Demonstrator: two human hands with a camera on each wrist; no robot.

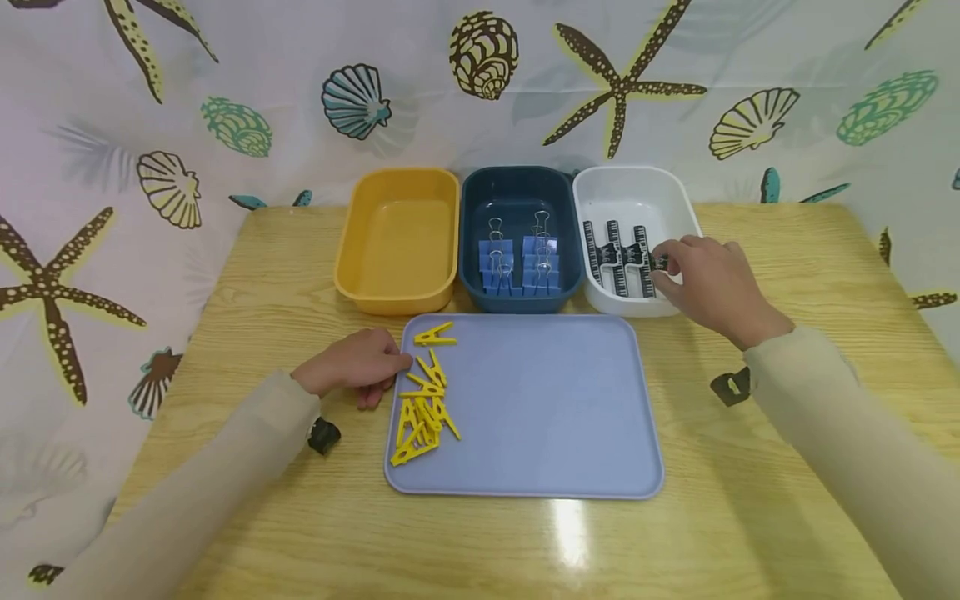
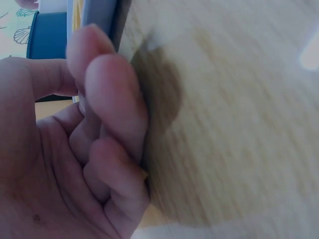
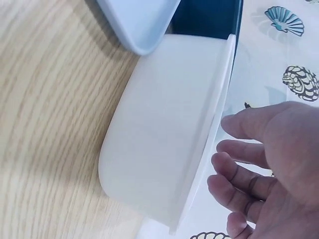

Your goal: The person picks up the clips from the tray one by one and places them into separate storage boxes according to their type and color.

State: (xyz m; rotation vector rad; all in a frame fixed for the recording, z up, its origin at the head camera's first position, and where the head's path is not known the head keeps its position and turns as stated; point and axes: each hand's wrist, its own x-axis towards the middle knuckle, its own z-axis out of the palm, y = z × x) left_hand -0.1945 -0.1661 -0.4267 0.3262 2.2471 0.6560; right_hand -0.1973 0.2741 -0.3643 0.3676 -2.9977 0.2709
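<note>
Beige fabric sleeves (image 1: 832, 425) enter from both lower corners. Upper right, the right hand (image 1: 708, 279) pinches a black plastic clip (image 1: 660, 262) at the rounded white plastic bin (image 1: 630, 192); centre-left, the loosely curled left hand (image 1: 360, 362) lies beside yellow plastic clothespins (image 1: 425, 388).

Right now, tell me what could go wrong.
The right hand is at the rightmost long black clip in the rounded white bin; moving it might shift its close neighbours. Several yellow V-shaped clothespins overlap on the flat pale-blue tray, beside the left hand; lifting one could drag others.
</note>
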